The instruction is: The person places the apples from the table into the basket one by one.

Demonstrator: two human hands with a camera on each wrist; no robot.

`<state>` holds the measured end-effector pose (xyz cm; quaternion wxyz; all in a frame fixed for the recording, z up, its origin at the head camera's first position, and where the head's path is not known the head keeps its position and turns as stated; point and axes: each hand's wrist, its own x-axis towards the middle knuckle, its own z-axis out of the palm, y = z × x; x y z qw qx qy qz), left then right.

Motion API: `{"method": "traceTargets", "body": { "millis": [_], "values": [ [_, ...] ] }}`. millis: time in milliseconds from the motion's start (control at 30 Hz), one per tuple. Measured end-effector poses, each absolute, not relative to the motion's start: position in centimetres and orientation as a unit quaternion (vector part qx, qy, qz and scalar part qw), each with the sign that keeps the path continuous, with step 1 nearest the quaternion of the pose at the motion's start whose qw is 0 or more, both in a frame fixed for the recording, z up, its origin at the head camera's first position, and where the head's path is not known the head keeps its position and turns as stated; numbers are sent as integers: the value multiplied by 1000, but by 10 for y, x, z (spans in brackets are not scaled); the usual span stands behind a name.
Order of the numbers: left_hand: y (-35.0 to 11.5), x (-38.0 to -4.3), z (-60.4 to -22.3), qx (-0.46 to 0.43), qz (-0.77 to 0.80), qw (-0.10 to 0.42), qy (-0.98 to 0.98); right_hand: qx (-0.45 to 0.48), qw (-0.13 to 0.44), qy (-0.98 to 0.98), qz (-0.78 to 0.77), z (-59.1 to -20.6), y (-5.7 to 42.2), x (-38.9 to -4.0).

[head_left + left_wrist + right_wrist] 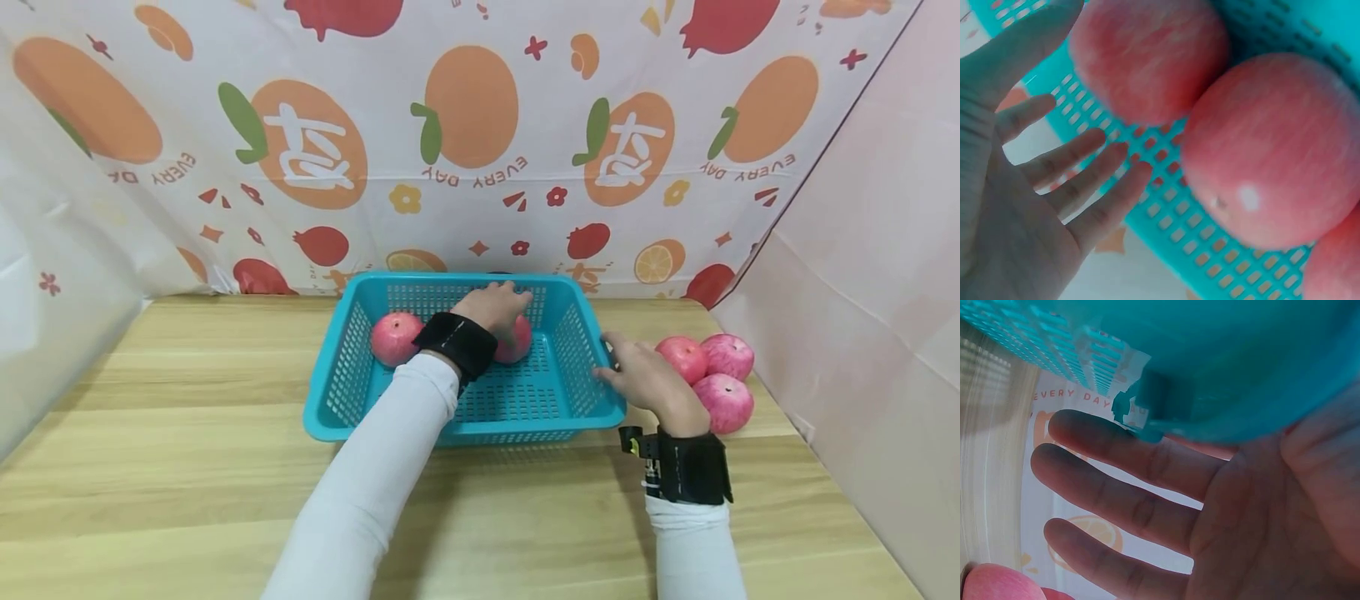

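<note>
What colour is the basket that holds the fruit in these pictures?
The basket is turquoise blue; it shows best in the head view.

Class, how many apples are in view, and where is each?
6. In the turquoise basket: left apple; middle apple, hidden from the head view; right apple, by the left hand. Right of the basket: near apple, back-left apple, back-right apple. More may be hidden.

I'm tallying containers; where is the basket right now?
In the head view, the basket stands toward the table's far edge, just before the patterned cloth and left of three loose apples.
</note>
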<state>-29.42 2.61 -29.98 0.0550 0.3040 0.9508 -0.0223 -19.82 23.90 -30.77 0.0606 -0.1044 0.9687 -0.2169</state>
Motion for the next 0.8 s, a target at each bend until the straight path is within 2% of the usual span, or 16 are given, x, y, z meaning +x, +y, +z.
{"method": "traceTargets", "body": {
  "millis": [300, 800],
  "values": [
    [8, -304, -280, 318, 8, 47, 947, -112, 57, 969, -213, -307, 239, -197],
    [-15, -290, -253, 327, -3, -13, 945, -101, 71, 966, -225, -307, 237, -197]
  ]
}}
